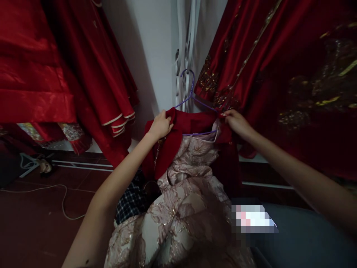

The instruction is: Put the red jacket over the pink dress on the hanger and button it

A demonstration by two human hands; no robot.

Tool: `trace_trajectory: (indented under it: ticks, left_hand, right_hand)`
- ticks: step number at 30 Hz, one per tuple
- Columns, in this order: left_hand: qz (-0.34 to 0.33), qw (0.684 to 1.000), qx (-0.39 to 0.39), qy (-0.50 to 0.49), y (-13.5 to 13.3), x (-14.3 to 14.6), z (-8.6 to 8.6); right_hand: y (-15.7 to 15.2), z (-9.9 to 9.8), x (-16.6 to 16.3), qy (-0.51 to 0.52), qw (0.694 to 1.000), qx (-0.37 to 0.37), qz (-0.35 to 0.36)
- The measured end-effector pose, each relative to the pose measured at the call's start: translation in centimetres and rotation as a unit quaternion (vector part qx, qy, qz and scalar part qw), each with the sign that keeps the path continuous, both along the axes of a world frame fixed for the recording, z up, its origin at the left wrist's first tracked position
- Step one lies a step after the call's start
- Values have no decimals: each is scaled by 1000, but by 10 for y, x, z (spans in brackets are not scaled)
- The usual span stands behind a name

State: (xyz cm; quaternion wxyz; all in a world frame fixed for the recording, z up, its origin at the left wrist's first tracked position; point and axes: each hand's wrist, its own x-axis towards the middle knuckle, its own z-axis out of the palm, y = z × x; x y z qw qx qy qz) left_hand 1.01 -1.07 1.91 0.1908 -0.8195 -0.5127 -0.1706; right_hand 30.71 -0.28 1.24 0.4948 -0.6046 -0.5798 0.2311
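Observation:
A red jacket (167,149) hangs on a purple wire hanger (191,97), over a pale pink floral brocade dress (181,208) on the same hanger. My left hand (160,125) is closed on the jacket's left shoulder. My right hand (237,123) pinches the jacket's right shoulder at the hanger's end. The hanger's hook rises between my hands in front of the white wall.
Red satin garments (41,74) hang at the left, and red robes with gold embroidery (292,74) at the right. White hangers (185,56) hang in the wall corner. A white cable (64,201) lies on the dark red floor. A checked fabric (131,203) shows below the jacket.

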Motion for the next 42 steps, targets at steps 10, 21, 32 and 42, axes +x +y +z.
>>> trace_trajectory:
  ticks: [10,21,32,42]
  left_hand:
    - [-10,984,56,-168,-3,-10,-4]
    - [-138,976,-65,-155,-23,27,-25]
    - [-165,819,-76,-544,-38,37,-72]
    - [-161,801,-94,-568,-44,34,-81]
  right_hand:
    - [-40,-35,-73,-93,959,112,243]
    - [-32,-45,-97,-32,955,159,248]
    - [-59,-52,-107,-7,952,139,271]
    - [-63,-59,-112,35,968,137,206]
